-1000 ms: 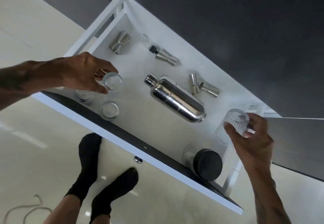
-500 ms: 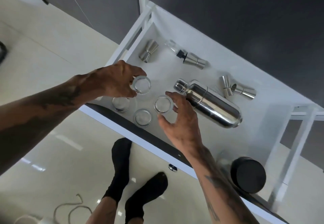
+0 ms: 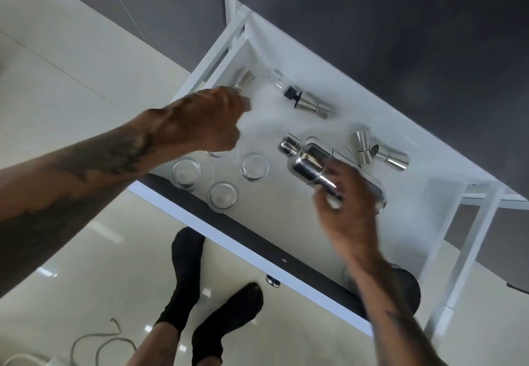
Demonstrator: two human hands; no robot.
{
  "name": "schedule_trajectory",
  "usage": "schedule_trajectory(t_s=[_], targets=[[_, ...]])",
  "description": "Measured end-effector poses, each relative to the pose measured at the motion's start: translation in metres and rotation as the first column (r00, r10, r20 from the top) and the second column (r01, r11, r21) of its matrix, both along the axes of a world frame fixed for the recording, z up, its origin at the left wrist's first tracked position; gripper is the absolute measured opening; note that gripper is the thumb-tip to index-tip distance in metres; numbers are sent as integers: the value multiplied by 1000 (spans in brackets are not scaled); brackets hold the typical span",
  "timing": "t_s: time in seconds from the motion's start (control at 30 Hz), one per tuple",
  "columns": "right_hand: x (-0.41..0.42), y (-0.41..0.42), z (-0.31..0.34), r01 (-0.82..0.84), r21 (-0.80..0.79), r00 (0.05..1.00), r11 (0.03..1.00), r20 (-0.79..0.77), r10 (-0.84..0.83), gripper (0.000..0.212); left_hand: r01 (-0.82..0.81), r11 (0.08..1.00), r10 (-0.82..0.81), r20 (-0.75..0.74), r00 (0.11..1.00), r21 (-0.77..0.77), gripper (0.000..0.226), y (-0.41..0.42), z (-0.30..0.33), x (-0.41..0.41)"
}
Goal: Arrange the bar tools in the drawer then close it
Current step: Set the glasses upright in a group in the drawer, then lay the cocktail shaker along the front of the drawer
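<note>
The white drawer (image 3: 423, 165) stands pulled out. My left hand (image 3: 206, 119) reaches to its far left corner, fingers curled over the lower end of a steel jigger (image 3: 245, 80); the grip itself is hidden. My right hand (image 3: 349, 205) wraps its fingers over the body of the steel cocktail shaker (image 3: 306, 162), which lies on its side mid-drawer. Three ribbed glasses stand near the front edge, one on the left (image 3: 186, 172), one on the right (image 3: 254, 166) and one at the front (image 3: 222, 196). Another glass is mostly hidden under my left hand.
A jigger (image 3: 313, 105) lies by a black-and-clear pourer (image 3: 282, 85) at the back. Two more jiggers (image 3: 378, 152) lie right of the shaker. A black-lidded jar (image 3: 409, 288) sits in the front right corner behind my forearm. My socked feet (image 3: 189, 268) and a cord (image 3: 94, 342) are on the floor.
My left hand left the glasses and moved back to the far-left jigger. My right hand let go of its glass and moved right onto the shaker.
</note>
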State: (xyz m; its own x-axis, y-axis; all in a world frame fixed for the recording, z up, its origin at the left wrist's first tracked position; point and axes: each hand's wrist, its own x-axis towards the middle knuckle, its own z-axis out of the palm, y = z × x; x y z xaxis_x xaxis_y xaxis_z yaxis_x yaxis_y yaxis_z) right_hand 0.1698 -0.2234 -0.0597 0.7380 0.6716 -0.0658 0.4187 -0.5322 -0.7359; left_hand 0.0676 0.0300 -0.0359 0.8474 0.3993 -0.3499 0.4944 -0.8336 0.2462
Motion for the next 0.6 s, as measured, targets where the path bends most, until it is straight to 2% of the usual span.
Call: schedule_trajectory(t_s=[0.07,0.1,0.17,0.23,0.3,0.37,0.5,0.6], targets=[[36,-31,5,68,-117,972,991,231,-39,40,47,993,-39,78,996,-110,55,-15,2,18],[52,-42,7,58,-228,967,972,254,1,45,96,978,-77,112,991,-184,56,-27,4,30],[77,-53,5,-84,-454,984,887,103,146,66,219,924,-189,122,974,-314,56,-48,1,54],[85,-54,-2,-204,-563,976,801,-50,213,85,324,878,-323,63,944,-352,51,-63,-7,71],[81,-54,-11,-214,-578,975,787,-74,211,91,381,867,-391,37,920,-322,46,-69,-13,81],[75,-61,-15,-186,-567,982,802,-79,172,91,394,867,-390,76,918,-306,34,-74,-16,87],[59,-82,-8,-194,-606,980,771,-81,182,81,421,851,-425,60,903,-315,50,-90,-22,73],[39,-93,-1,-237,-616,971,752,-118,210,79,447,833,-464,28,885,-327,48,-107,-26,59]])
